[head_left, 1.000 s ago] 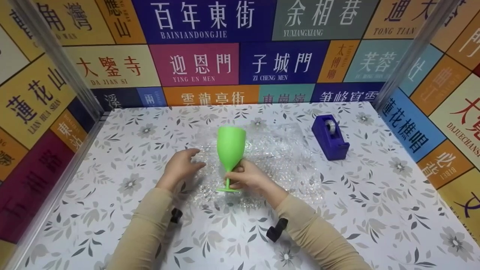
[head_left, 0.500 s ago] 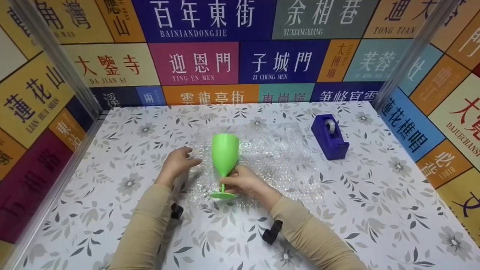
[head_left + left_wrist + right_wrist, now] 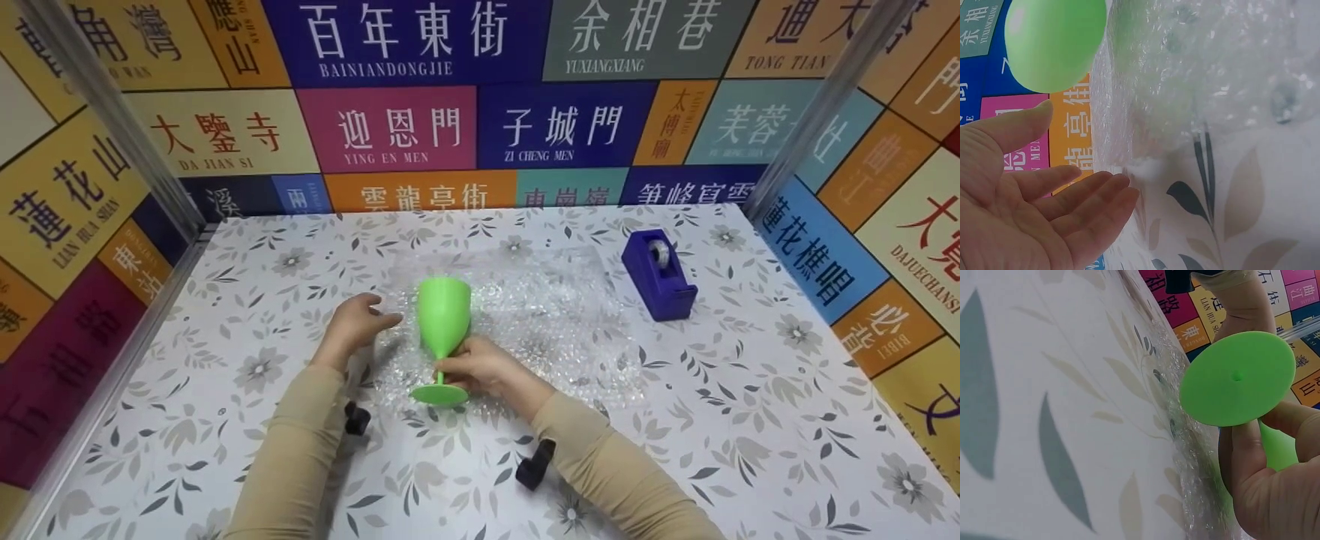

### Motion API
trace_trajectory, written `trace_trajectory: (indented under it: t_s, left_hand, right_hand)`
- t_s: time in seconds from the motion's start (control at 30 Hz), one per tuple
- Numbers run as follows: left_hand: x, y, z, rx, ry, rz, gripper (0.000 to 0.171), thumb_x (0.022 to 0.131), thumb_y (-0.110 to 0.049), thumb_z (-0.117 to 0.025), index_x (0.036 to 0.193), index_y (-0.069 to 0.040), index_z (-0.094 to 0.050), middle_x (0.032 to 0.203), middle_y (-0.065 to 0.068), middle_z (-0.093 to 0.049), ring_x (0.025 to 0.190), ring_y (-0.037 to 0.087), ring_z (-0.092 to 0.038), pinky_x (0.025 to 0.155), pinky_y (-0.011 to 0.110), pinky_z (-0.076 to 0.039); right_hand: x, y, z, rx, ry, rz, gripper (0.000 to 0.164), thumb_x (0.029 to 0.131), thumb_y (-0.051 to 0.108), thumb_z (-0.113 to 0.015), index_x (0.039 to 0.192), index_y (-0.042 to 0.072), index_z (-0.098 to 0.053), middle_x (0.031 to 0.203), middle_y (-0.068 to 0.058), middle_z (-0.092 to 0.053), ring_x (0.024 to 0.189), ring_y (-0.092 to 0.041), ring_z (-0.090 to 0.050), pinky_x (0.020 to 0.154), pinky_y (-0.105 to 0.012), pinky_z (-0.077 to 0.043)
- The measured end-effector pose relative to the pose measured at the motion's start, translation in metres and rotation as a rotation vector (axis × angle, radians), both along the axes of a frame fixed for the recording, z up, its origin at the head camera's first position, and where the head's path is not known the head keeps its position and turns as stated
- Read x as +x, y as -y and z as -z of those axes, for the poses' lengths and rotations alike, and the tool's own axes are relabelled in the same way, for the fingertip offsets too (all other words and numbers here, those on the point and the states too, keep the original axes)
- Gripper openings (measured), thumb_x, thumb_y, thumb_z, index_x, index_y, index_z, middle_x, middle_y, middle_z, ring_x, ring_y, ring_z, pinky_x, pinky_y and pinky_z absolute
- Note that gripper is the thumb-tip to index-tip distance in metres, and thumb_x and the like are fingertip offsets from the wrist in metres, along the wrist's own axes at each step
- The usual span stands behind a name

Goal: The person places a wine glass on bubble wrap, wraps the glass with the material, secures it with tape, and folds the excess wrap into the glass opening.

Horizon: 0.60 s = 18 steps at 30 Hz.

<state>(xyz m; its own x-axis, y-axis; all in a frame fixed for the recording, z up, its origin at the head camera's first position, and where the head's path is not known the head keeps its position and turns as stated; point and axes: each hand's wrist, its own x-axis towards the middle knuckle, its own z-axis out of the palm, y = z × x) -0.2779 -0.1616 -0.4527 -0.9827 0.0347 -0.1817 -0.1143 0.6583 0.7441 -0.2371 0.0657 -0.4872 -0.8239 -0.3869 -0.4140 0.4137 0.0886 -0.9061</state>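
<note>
A light green plastic goblet (image 3: 444, 311) is tilted over a sheet of clear bubble wrap (image 3: 555, 322). My right hand (image 3: 484, 367) pinches its stem between thumb and fingers. In the right wrist view the round base (image 3: 1238, 379) faces the camera and the fingers (image 3: 1249, 450) lie behind it. My left hand (image 3: 354, 324) hovers at the left border of the wrap, palm toward the goblet. The left wrist view has that hand's fingers (image 3: 1095, 202) loosely extended and holding nothing, with the goblet's bowl (image 3: 1055, 45) beyond the thumb.
A purple tape dispenser (image 3: 660, 274) with a roll of clear tape stands right of the bubble wrap. The table (image 3: 247, 442) wears a white cover with leaves and flowers. Colourful panels (image 3: 397, 127) with Chinese characters enclose its back and sides.
My right hand has brought the goblet toward me and a little left, tipping its base more into sight. My left hand has shifted only slightly left.
</note>
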Motion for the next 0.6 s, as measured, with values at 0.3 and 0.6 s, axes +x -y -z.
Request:
trace_trajectory:
  t_s: [0.3,0.6]
  left_hand:
    - [-0.0015,0.0019,0.0021,0.071,0.056,-0.063,0.07,0.09,-0.031,-0.07,0.143,0.006,-0.043,0.131,0.028,-0.057,0.11,0.037,-0.062,0.089,0.044,-0.055]
    - [-0.0029,-0.002,0.0031,0.152,0.087,-0.105,0.068,0.09,-0.027,-0.07,0.143,0.006,-0.043,0.13,0.026,-0.055,0.103,0.036,-0.062,0.08,0.043,-0.059]
  right_hand:
    - [-0.0005,0.0021,0.0028,0.009,0.005,0.007,0.02,0.088,0.001,-0.07,0.104,-0.006,-0.061,0.082,-0.011,-0.068,0.067,-0.016,-0.065,0.061,-0.024,-0.058]
    - [-0.0026,0.0024,0.0019,0.032,0.028,0.016,0.026,0.087,0.004,-0.073,0.107,-0.006,-0.061,0.09,-0.014,-0.069,0.075,-0.019,-0.066,0.072,-0.03,-0.06]
